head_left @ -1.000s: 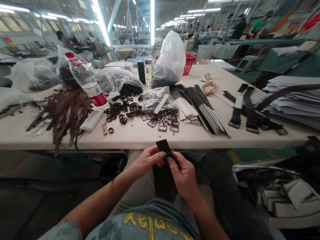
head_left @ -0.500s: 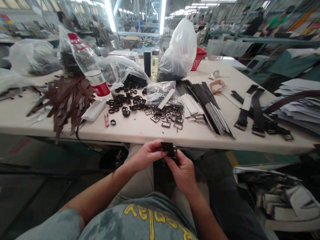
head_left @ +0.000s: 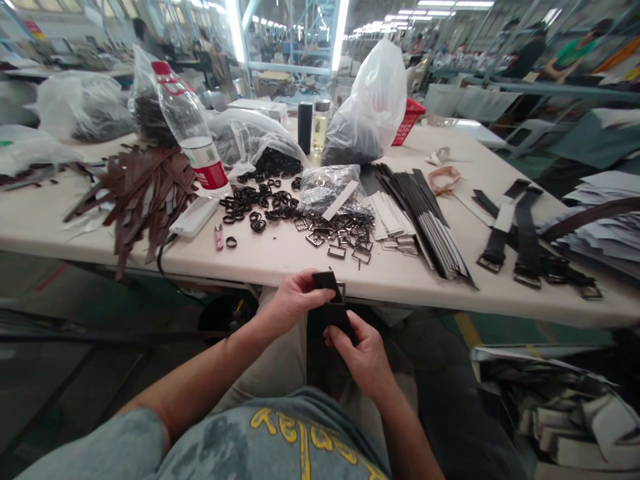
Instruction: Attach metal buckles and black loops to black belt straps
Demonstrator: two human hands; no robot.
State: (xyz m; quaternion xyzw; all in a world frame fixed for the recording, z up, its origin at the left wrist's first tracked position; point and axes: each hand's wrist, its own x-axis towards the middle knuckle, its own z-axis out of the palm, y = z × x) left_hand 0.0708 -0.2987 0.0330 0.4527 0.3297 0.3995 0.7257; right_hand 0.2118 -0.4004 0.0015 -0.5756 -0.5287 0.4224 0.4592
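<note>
Over my lap, just off the table's front edge, both hands hold a dark belt strap (head_left: 338, 316) with a metal buckle (head_left: 342, 289) at its upper end. My left hand (head_left: 299, 297) pinches the strap's short end flap, thumb on top, beside the buckle. Lower down, my right hand (head_left: 361, 340) grips the strap between thumb and fingers. The rest of the strap below is hard to make out. Nearest on the table lie loose metal buckles (head_left: 337, 251) and a heap of black belt loops (head_left: 260, 200).
Pink thread snips (head_left: 219, 237) and a white power bank-like block (head_left: 194, 217) lie left of the loops. A bottle (head_left: 200, 147) stands behind them. Brown strips (head_left: 140, 193) hang over the front edge. Dark straps (head_left: 425, 220) and finished-looking belts (head_left: 525, 240) lie right; a bin of scraps (head_left: 565, 427) is below.
The strap has turned more upright, showing its length below the buckle. My right hand has shifted down along it, while my left thumb now lies across the flap. The view has swung slightly left.
</note>
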